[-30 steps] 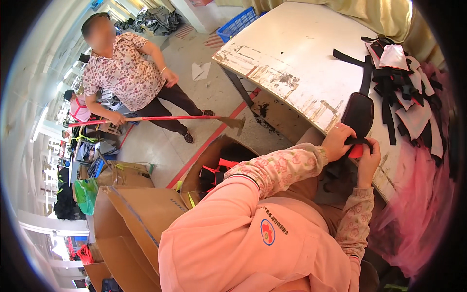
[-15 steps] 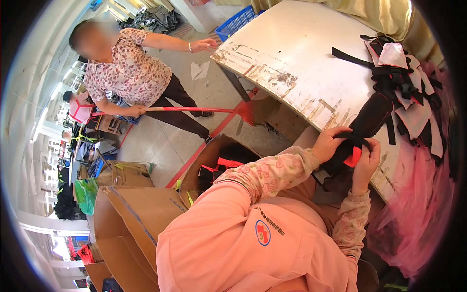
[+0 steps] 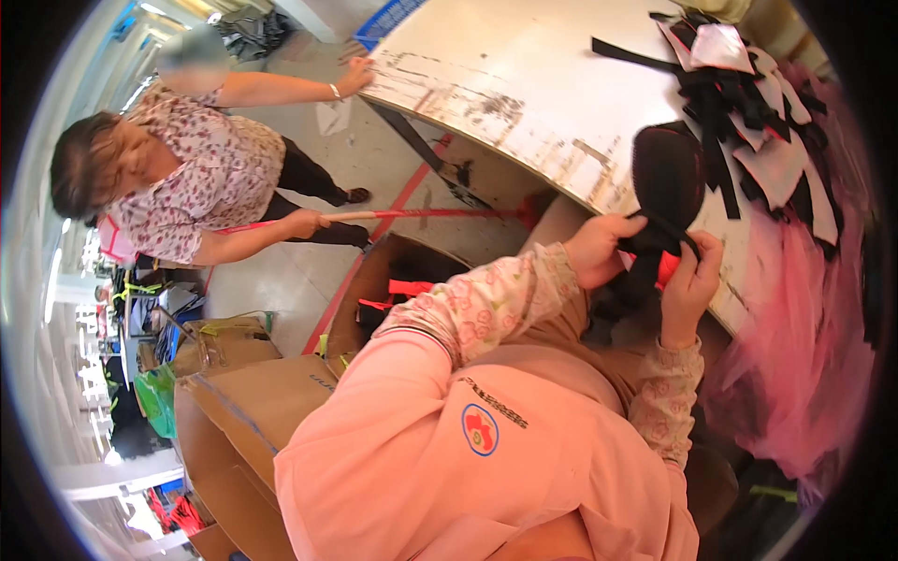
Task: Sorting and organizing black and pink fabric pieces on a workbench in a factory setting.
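Near the front edge of the table, my left hand (image 3: 601,251) and my right hand (image 3: 693,279) are closed on a black padded strap piece (image 3: 669,173). Its broad padded end points away from me, above the tabletop. A narrow black band runs across the piece between my hands, and my fingers pinch it at both sides. A bit of red material (image 3: 667,269) shows just below the band. The lower part of the piece hangs toward my lap, partly hidden by my hands.
A worn white table (image 3: 524,56) holds a heap of black straps and pale fabric pieces (image 3: 772,173). Pink netting (image 3: 795,374) hangs at the right. Cardboard boxes (image 3: 267,393) stand left. Another person (image 3: 215,140) holds a broom (image 3: 412,214) that reaches under the table.
The view has shifted. The padded end now stands more upright between my hands. The other person has leaned down, one hand now at the table corner, and the broom has gone farther under the table.
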`<state>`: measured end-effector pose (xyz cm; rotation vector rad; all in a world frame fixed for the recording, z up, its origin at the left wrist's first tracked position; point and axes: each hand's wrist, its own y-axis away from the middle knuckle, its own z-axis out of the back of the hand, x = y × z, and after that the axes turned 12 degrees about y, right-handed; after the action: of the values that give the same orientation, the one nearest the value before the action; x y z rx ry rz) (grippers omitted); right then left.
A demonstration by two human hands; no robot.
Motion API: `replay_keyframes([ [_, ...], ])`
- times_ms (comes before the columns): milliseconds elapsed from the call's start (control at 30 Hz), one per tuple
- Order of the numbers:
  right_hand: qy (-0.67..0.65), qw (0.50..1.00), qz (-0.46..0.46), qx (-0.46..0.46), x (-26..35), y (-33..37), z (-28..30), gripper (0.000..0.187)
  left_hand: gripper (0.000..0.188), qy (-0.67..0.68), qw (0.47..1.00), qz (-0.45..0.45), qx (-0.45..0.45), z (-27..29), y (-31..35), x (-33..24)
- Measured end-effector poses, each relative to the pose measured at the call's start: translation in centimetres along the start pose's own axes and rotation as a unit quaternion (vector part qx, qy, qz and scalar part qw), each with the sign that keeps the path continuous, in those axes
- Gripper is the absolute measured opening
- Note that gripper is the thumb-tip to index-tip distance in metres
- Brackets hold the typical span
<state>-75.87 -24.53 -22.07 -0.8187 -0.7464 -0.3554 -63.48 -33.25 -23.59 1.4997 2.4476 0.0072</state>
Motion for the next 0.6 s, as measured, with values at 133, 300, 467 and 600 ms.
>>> replay_keyframes([
  [133, -0.046, 0.998, -0.042, 0.008, 0.2, 0.1, 0.4, 0.006, 0.037, 0.026, 0.997, 0.072, -0.022, -0.8, 1.0, 0.0],
  [300, -0.126, 0.986, -0.102, 0.027, 0.4, 0.4, 0.9, 0.003, 0.034, 0.083, 0.988, 0.118, -0.045, -2.1, 1.7, 0.4],
  [467, -0.260, 0.949, -0.179, 0.023, 1.2, 0.1, 0.8, 0.004, 0.032, 0.075, 0.993, 0.092, -0.013, -2.0, 1.3, 0.9],
  [600, -0.270, 0.945, -0.181, 0.044, 0.2, 0.5, 0.4, 0.005, 0.033, 0.059, 0.995, 0.073, -0.024, -0.4, 1.2, 0.9],
])
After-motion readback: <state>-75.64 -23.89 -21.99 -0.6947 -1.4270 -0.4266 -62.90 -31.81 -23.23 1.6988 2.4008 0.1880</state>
